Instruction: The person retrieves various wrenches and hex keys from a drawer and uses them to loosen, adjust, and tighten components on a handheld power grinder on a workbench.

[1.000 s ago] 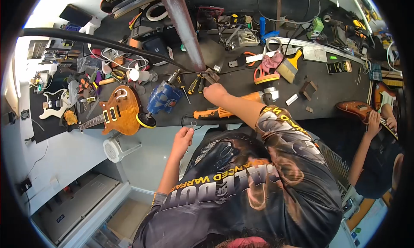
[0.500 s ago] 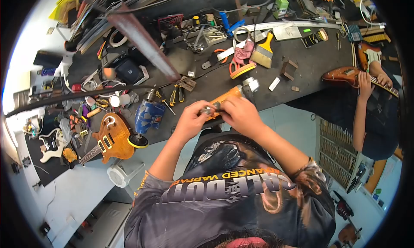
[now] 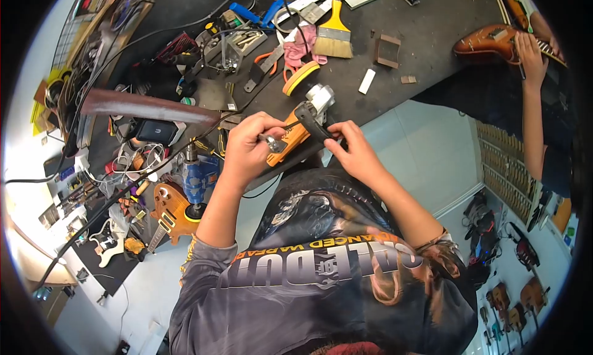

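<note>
My left hand (image 3: 246, 150) is closed around a small shiny metal part (image 3: 272, 143), mostly hidden by the fingers. The fingers and thumb of my right hand (image 3: 353, 146) pinch the lower end of a black curved handle (image 3: 314, 125). The handle's upper end lies over an orange power polisher (image 3: 290, 139) with a silver gear head (image 3: 320, 98) and a round yellow-and-orange pad (image 3: 301, 78). Whether the handle is joined to the polisher, I cannot tell. The polisher rests at the bench's near edge, just beyond both hands.
Left of my arm are a blue drill (image 3: 201, 178) and an amber guitar body (image 3: 171, 208). A brush (image 3: 334, 34), pink cloth (image 3: 300, 47), white block (image 3: 367, 81) and brown bracket (image 3: 388, 51) lie beyond the polisher. At right, another person's hand (image 3: 531, 58) holds a sunburst guitar (image 3: 488, 44).
The view has turned and shifted. My hands, close together before, are now apart, the right one having moved rightward. The black handle now shows clearly between them.
</note>
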Motion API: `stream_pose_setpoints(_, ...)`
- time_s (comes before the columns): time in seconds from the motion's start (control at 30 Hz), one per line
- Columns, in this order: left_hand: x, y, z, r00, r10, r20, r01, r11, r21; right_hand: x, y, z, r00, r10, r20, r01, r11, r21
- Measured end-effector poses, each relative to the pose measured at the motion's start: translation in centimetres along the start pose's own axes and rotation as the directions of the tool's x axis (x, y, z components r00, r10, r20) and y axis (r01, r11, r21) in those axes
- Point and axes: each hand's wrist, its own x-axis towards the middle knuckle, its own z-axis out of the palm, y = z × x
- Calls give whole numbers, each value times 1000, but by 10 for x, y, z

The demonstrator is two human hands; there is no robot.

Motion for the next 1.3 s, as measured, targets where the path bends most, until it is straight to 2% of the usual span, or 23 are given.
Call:
stream_pose_setpoints(0.03,4,0,1,1000,-21,3,21,1000,13,0,0,1,999,25,26,-25,1000,-14)
stream_pose_setpoints(0.13,10,-9,8,999,-29,28,27,998,59,4,4,7,996,-89,-5,88,994,-71)
stream_pose_setpoints(0.33,17,-16,11,999,-39,-13,40,997,66,8,9,10,994,-64,92,71,995,-74)
stream_pose_setpoints(0.47,17,-21,24,998,-50,47,44,993,113,9,16,10,990,-56,128,68,993,-93)
stream_pose_setpoints(0.5,17,-20,30,994,-98,56,90,986,142,10,17,10,989,-59,136,72,993,-94)
stream_pose_setpoints(0.6,20,-31,46,928,-373,-10,372,928,-30,11,19,8,983,-73,171,92,990,-105)
stream_pose_setpoints(0.73,31,-32,39,952,-304,36,299,948,113,12,23,7,981,-79,177,97,991,-97)
stream_pose_setpoints(0.77,32,-30,39,939,-341,44,338,939,63,12,24,8,981,-82,177,101,990,-97)
stream_pose_setpoints(0.87,38,-26,32,934,-344,96,327,931,160,14,24,7,978,-76,195,97,990,-104)
stream_pose_setpoints(0.97,39,-24,35,932,-354,81,348,934,86,15,24,5,975,-82,205,105,989,-105)
stream_pose_setpoints(1.07,34,-31,38,911,-409,55,402,910,106,15,24,5,974,-94,205,117,988,-103)
stream_pose_setpoints(1.3,28,-30,46,909,-418,-5,418,908,22,16,25,5,972,-111,207,135,985,-103)
